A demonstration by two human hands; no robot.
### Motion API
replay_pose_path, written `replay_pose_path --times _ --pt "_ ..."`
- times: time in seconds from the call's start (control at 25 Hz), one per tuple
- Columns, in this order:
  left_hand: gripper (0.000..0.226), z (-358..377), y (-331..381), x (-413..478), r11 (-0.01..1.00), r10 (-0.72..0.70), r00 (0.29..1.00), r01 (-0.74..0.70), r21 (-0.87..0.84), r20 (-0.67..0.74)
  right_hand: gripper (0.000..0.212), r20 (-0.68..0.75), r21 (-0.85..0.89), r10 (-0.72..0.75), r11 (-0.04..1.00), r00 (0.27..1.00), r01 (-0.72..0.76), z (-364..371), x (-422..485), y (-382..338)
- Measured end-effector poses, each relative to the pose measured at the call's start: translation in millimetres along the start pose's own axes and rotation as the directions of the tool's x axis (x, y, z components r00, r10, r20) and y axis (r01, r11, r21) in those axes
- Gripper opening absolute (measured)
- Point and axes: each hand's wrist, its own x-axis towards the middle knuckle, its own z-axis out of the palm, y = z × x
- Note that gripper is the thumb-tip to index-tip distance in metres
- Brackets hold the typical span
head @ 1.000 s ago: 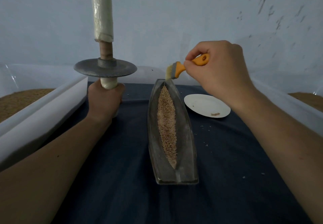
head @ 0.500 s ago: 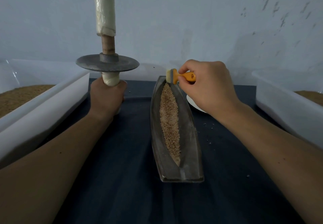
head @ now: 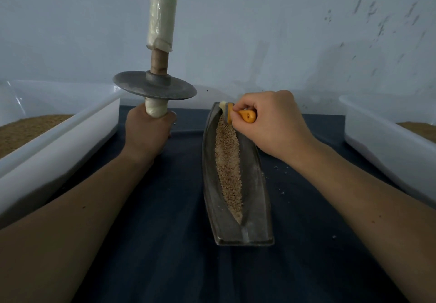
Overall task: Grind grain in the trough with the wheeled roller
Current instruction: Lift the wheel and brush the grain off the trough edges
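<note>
Upright roller, brush at trough

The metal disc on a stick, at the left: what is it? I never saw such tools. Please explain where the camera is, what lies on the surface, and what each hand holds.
No machine is here: a person works with bare hands. The one picture comes from a camera worn on the head, looking forward and down. The left hand grips the lower handle of the roller, a metal disc on a long rod, held upright beside the trough. The trough is the boat-shaped metal dish on the dark cloth; grain lies along its groove. The right hand holds a brush with an orange handle, its bristles at the trough's far end. White tubs stand at the left and right.
</note>
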Motion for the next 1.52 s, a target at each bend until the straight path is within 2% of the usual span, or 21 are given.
replay_pose_path --times 0.28,0.44,0.6,0.96,1.2,1.4,1.52 --pt "0.023 2.5 2.6 -3.4 0.999 0.027 0.997 -0.030 0.032 0.076 0.009 0.241 -0.029 0.111 0.994 0.964 -0.108 -39.3 16.0 -22.7" --pt "0.022 4.1 4.0 -5.7 0.994 0.064 0.993 -0.072 0.081 0.095 0.014 0.091 0.028 0.112 0.993 0.990 -0.115 -58.8 21.8 -23.6" --pt "0.025 3.2 4.4 -5.9 0.995 0.056 0.994 -0.063 0.075 0.098 0.016 -0.024 -0.029 0.086 0.996 0.996 -0.086 -51.6 22.7 -17.7" --pt "0.021 0.8 5.8 -5.1 0.999 0.025 0.995 -0.027 0.021 0.095 0.016 0.017 -0.125 0.053 0.991 0.998 -0.051 -9.6 6.6 -8.3" --pt "0.018 0.0 3.8 -2.6 0.999 0.002 0.995 0.002 -0.042 0.095 0.011 0.220 -0.102 0.118 0.990 0.968 -0.098 -22.3 13.3 -16.8" --pt "0.019 -1.1 2.2 -1.5 0.999 0.003 0.998 0.000 -0.040 0.062 0.017 0.019 -0.072 0.128 0.989 0.992 -0.126 -40.3 20.8 -13.9" --pt "0.019 -1.1 2.2 -1.3 0.999 0.006 0.999 -0.004 -0.046 0.048 0.018 -0.013 -0.085 0.121 0.989 0.993 -0.122 -33.1 18.6 -12.8"
